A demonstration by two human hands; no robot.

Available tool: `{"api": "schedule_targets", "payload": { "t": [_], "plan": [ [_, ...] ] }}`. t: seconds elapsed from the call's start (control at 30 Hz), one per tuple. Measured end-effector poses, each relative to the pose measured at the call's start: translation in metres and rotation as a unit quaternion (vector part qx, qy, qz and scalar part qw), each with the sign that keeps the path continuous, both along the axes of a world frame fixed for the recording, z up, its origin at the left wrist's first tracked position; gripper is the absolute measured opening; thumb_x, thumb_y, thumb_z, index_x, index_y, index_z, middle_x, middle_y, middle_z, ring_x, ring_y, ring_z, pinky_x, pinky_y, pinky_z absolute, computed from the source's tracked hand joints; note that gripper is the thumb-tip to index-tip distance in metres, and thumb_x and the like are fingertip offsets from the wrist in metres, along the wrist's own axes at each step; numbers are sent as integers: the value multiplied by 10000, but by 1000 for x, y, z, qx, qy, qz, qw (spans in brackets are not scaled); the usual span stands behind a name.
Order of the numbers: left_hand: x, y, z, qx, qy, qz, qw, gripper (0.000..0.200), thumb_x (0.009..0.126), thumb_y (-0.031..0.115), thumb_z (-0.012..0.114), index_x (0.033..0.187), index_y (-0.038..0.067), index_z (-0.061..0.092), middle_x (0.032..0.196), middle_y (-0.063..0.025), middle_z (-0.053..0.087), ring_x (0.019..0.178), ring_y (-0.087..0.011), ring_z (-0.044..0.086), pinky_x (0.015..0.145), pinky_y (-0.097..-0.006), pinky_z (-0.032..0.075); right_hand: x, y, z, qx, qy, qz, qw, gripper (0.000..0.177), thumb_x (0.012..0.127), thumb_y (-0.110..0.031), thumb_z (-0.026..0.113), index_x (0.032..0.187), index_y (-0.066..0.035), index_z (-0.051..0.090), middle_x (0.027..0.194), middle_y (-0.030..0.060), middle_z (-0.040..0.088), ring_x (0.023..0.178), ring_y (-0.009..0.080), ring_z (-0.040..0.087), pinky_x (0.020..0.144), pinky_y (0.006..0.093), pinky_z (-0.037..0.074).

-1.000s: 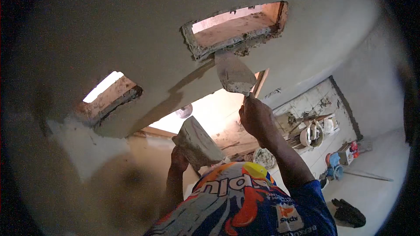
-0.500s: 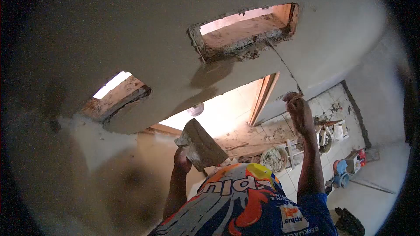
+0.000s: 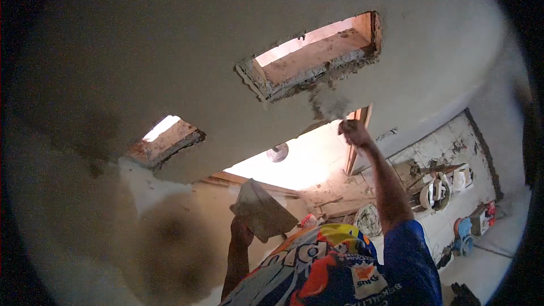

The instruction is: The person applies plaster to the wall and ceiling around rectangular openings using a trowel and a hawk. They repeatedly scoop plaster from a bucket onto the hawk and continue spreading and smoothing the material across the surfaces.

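Note:
My left hand [image 3: 242,231] grips the edge of a flat, plaster-smeared hawk [image 3: 263,209], tilted in front of my chest. Raised ahead, my right hand [image 3: 355,134] is closed around a trowel [image 3: 334,106], whose blade is blurred by motion against the wall. The blade is just below the rough lower edge of a rectangular wall opening [image 3: 317,56]. Darker patches of plaster lie around it on the smooth grey wall [image 3: 430,73].
A second, smaller opening [image 3: 173,137] is to the left. Below the wall is a bright doorway [image 3: 272,167] with a wooden frame. On the tiled floor [image 3: 416,235] stand a bucket [image 3: 368,219], another bucket with white things [image 3: 435,192], and blue items [image 3: 463,232].
My right hand has moved left, bringing the trowel below the opening's edge; its blade was a thin line earlier. The hawk stays in my left hand, and the view has shifted slightly.

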State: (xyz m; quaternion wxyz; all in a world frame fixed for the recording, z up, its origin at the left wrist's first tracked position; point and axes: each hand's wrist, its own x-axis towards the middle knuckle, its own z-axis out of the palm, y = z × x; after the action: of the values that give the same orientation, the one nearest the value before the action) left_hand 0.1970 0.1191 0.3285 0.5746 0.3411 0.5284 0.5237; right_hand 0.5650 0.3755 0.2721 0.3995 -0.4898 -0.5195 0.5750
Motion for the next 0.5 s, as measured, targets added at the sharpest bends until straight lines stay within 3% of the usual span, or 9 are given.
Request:
{"api": "schedule_targets", "payload": {
  "t": [0.03, 0.17, 0.2, 0.23, 0.3, 0.37, 0.4, 0.43, 0.5],
  "plan": [
    [3, -2, 5, -49, -126, 57, 989, 384, 864, 186, 472, 1202, 12, 415, 1178, -142, 489, 1056, -276, 494, 890, -379, 419, 17, 8, -1, 21, -15, 2, 1000, 323, 870, -322, 493, 724, -43, 565, 568, 26, 511, 482, 147, 479, 454, 293, 418],
    [1, -23, -5, -97, -159, 162, 969, 418, 831, 197, 514, 1200, 21, 428, 1169, -146, 502, 1055, -273, 499, 891, -367, 417, 79, 22, 0, 94, -75, -47, 992, 342, 858, -350, 496, 724, -40, 551, 527, 32, 478, 410, 113, 431, 396, 274, 388],
    [-5, -30, -13, -64, 68, 81, 992, 424, 830, 202, 512, 1206, 26, 425, 1171, -148, 498, 1059, -284, 493, 891, -385, 416, 92, 20, 7, 64, -116, -50, 990, 336, 858, -341, 491, 718, -40, 543, 515, 35, 466, 404, 115, 432, 395, 282, 391],
    [-11, -37, -21, -28, 290, -7, 956, 430, 828, 207, 510, 1211, 32, 422, 1173, -151, 495, 1063, -295, 488, 892, -404, 414, 103, 17, 1, 62, -117, -47, 990, 336, 858, -341, 491, 718, -40, 543, 515, 35, 466, 404, 115, 432, 395, 282, 391],
    [-1, -35, -13, -43, 331, -21, 943, 421, 837, 191, 494, 1218, 32, 412, 1180, -143, 489, 1064, -294, 486, 896, -404, 412, 121, 7, 0, -14, 85, -170, 982, 327, 862, -319, 477, 718, -30, 531, 515, 43, 464, 407, 118, 450, 388, 285, 394],
    [7, -32, -16, -56, 369, -39, 927, 413, 845, 176, 478, 1225, 33, 402, 1188, -136, 482, 1066, -293, 484, 901, -404, 411, 123, -12, 6, -4, 51, -162, 986, 324, 861, -311, 478, 717, -25, 526, 520, 46, 472, 407, 118, 452, 386, 281, 395],
    [8, -27, -24, -55, 101, 26, 993, 410, 870, 214, 435, 1226, 20, 381, 1185, -137, 473, 1074, -286, 474, 911, -410, 404, 119, -19, 15, 4, 21, -155, 988, 321, 860, -304, 480, 717, -19, 521, 525, 48, 479, 406, 117, 454, 384, 278, 395],
    [10, -26, -30, -53, -174, 88, 979, 415, 895, 252, 391, 1227, 6, 360, 1182, -138, 464, 1082, -280, 464, 921, -415, 397, 112, -25, 25, -4, -8, -126, 992, 309, 859, -292, 479, 726, -17, 522, 522, 47, 473, 406, 117, 453, 384, 266, 396],
    [25, -14, -20, -53, -155, 70, 984, 433, 895, 275, 392, 1232, 6, 354, 1186, -138, 460, 1081, -280, 464, 921, -414, 397, 98, -24, 43, 2, -24, -58, 998, 313, 859, -286, 487, 709, -16, 542, 528, 41, 482, 415, 110, 435, 393, 262, 384]
  ]
}}
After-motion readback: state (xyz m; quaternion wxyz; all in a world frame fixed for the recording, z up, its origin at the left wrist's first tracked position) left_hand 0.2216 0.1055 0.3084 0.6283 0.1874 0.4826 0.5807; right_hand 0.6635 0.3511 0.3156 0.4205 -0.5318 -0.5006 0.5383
